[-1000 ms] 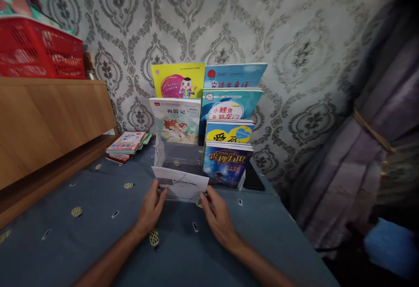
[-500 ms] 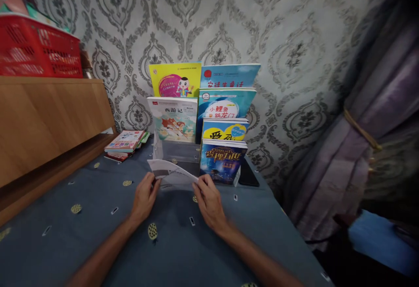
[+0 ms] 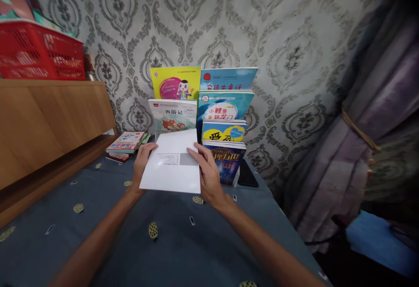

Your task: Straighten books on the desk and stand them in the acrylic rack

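A white sheet of paper [image 3: 170, 173], with small print and a grey block, is held up by its two side edges above the tablecloth. On its left edge my left hand [image 3: 141, 165] is closed, the fingers partly behind the sheet. My right hand [image 3: 209, 173] grips the right edge, one finger lying over the grey block. Behind the sheet, a clear display rack, mostly hidden, carries a yellow book [image 3: 175, 80] and a white-covered book [image 3: 173, 114] on the left. Its right column holds a blue book [image 3: 229, 77], a teal book [image 3: 225, 104], a blue-and-yellow book [image 3: 224, 132] and dark blue books [image 3: 229, 165].
A pile of books [image 3: 126, 143] lies on the dark tablecloth [image 3: 176, 252] at the left. A black phone-like object [image 3: 248, 175] lies right of the rack. A red basket [image 3: 42, 51] tops the wooden cabinet [image 3: 59, 125]. A curtain [image 3: 330, 178] hangs at the right.
The sheet has tilted up from nearly edge-on, so its printed face now shows and covers the rack's lower left. Both hands have risen with it.
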A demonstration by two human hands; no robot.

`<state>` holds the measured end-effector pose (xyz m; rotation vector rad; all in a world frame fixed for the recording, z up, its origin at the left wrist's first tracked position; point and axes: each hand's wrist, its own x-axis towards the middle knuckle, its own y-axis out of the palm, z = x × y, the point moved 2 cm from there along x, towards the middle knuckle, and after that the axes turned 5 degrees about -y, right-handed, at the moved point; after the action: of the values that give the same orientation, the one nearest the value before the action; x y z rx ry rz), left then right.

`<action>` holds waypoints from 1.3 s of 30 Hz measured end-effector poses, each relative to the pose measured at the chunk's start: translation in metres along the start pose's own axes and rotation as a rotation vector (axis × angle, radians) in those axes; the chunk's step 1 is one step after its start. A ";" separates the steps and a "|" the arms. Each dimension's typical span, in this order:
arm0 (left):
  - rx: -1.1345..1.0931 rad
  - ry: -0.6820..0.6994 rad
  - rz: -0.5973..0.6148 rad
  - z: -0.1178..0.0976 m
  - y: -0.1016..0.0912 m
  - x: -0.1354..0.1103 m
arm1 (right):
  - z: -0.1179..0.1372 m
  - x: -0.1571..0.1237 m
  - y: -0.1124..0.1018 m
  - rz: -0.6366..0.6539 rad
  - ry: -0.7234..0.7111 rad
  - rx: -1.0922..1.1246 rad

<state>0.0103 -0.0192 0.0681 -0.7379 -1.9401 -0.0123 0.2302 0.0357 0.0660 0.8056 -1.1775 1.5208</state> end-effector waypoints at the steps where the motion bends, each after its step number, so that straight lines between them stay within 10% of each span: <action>1: 0.006 0.017 -0.020 0.000 0.000 0.006 | -0.001 0.003 0.001 0.007 -0.007 -0.005; 39: -0.080 0.117 0.009 -0.010 0.006 0.076 | -0.031 0.074 -0.018 0.108 -0.057 -0.117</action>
<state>-0.0011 0.0196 0.1338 -0.7820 -1.8329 -0.1258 0.2294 0.0886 0.1293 0.7208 -1.3578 1.5087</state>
